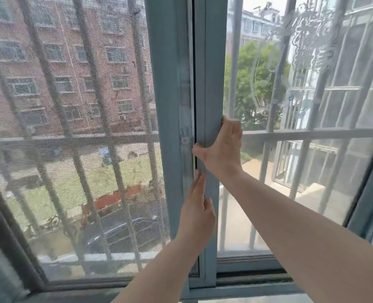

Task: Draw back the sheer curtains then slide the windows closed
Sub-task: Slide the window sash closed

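Left section: an insect screen point(72, 127) covers the opening, with security bars point(120, 136) and brick apartment blocks visible through the mesh. Centre: two blue-grey vertical window stiles meet, the fixed frame post point(168, 106) on the left and the sliding window sash point(212, 84) against it on the right. The left hand point(197, 213) lies flat on the sash stile, fingers extended upward, grip wide and holding nothing. Above it, the right hand point(221, 147) wraps the stile, thumb on the inner edge and fingers around the outer edge, grip closed on the sash. Right section: glass pane with a white cut-paper decoration point(307, 36); bottom track point(253, 278) exposed below.
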### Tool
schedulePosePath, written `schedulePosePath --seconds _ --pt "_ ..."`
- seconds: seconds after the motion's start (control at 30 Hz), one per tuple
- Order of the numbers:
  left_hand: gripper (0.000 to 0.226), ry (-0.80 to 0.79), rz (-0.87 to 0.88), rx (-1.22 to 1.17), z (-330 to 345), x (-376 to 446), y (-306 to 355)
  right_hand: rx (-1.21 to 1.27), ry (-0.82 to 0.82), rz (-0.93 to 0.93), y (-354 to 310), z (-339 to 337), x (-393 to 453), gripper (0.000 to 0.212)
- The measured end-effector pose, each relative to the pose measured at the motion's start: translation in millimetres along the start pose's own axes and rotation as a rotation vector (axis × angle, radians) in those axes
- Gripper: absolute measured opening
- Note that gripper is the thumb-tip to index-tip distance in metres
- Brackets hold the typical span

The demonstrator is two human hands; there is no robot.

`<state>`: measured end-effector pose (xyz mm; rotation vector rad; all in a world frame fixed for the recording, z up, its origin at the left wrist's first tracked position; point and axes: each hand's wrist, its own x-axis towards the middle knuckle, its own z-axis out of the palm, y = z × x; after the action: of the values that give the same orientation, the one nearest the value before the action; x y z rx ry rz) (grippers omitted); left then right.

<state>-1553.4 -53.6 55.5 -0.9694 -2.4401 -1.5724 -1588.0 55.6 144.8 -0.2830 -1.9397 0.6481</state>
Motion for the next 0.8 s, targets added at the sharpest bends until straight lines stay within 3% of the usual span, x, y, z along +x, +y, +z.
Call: schedulePosePath --seconds 0.2,0.47,0.8 --pt "0.058 -0.053 0.019 -0.076 2.5 6.6 4.9 -0.005 0.023 0.033 7.3 -12.9 1.6 0.096" --pt "0.055 -0.175 -0.017 -0.292 8.7 15.8 5.4 -0.106 0.096 0.028 29.2 -25.6 0.4 0.089" --pt "0.055 -0.322 0.020 -0.380 27.4 27.2 5.7 -0.141 0.190 0.051 51.2 -42.5 -2.3 0.082"
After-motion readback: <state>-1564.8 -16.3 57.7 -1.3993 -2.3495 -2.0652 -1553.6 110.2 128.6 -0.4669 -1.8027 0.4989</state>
